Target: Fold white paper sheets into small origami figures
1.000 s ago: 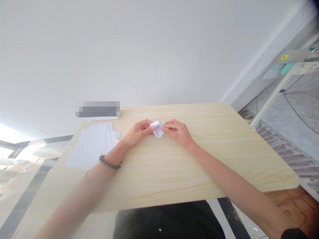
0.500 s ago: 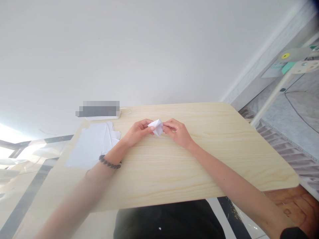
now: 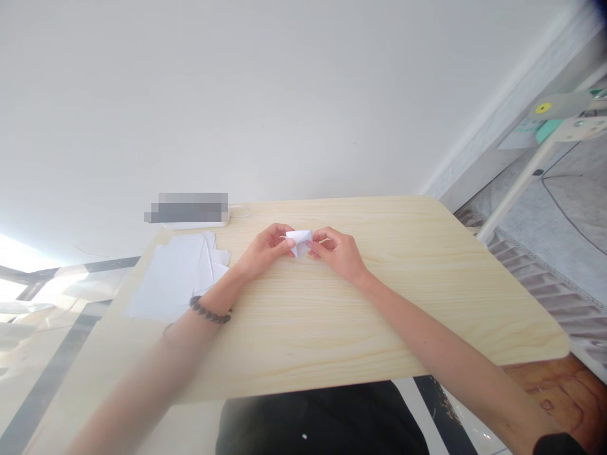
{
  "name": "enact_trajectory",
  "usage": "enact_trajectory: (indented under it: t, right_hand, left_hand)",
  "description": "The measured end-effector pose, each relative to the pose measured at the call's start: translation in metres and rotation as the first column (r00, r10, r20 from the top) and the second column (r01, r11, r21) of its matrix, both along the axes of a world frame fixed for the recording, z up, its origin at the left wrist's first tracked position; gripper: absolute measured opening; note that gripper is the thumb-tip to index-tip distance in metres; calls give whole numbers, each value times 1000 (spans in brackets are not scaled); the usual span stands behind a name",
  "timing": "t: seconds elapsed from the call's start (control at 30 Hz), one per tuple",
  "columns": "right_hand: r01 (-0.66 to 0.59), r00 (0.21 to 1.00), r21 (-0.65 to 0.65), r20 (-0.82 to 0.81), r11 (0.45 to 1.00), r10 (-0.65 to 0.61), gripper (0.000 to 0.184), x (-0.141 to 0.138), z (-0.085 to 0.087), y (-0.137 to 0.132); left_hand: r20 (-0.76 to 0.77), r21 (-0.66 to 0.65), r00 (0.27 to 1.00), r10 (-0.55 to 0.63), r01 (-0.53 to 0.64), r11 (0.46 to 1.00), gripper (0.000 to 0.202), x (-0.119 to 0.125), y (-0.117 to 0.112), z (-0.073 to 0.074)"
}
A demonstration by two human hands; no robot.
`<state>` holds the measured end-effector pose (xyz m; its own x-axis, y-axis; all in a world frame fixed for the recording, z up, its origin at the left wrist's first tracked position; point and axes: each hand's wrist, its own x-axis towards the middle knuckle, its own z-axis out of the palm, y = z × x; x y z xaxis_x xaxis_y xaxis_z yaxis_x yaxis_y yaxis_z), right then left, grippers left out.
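A small piece of folded white paper (image 3: 301, 236) is held between my two hands over the middle of the table. Its upper edge looks flat and wide, and it narrows to a point below. My left hand (image 3: 269, 248) pinches its left side, thumb in front. On the right side, my right hand (image 3: 337, 250) grips it with thumb and fingertips. The fingers behind the paper are partly hidden. Dark beads circle my left wrist.
Several white paper sheets (image 3: 165, 275) lie on the left of the wooden table (image 3: 427, 284), beside my left forearm. A pixelated box-like object (image 3: 190, 212) with a thin cable stands behind them, near the wall (image 3: 294, 95). A white metal frame (image 3: 521, 183) rises at the right.
The folded paper has changed from a diamond-like outline to a flat-topped shape pointing downward. Both hands have shifted only slightly and still hold it.
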<state>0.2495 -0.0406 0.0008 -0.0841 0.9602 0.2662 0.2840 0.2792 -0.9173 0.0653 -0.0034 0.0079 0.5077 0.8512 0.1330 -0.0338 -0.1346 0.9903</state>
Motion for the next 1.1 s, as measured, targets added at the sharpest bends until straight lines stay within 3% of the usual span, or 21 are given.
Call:
enact_trajectory:
  t: [0.1,0.27,0.6,0.73,0.83,1.1]
  right_hand:
    - [18,1000,63,-4,998,-17,21,-1,-1,1]
    - [50,987,277,131,960,-89,17,0,-1,2]
    - [-27,974,321,221,947,-47,20,-1,-2,2]
    - [-53,974,351,225,935,-30,16,-1,-1,2]
    - [-95,975,361,220,928,14,24,0,0,2]
    - [-237,950,289,270,927,158,17,11,2,3]
  left_hand:
    - [-11,6,998,-59,60,998,30,-1,0,0]
    - [-29,-87,987,-159,155,984,33,-4,-2,5]
    - [79,-212,979,-191,203,956,28,-3,-3,8]
    - [48,-131,983,-179,184,974,30,-6,-1,6]
    - [27,-67,992,-122,124,990,33,-7,0,3]
    - [-31,95,998,-62,65,993,36,0,-6,0]
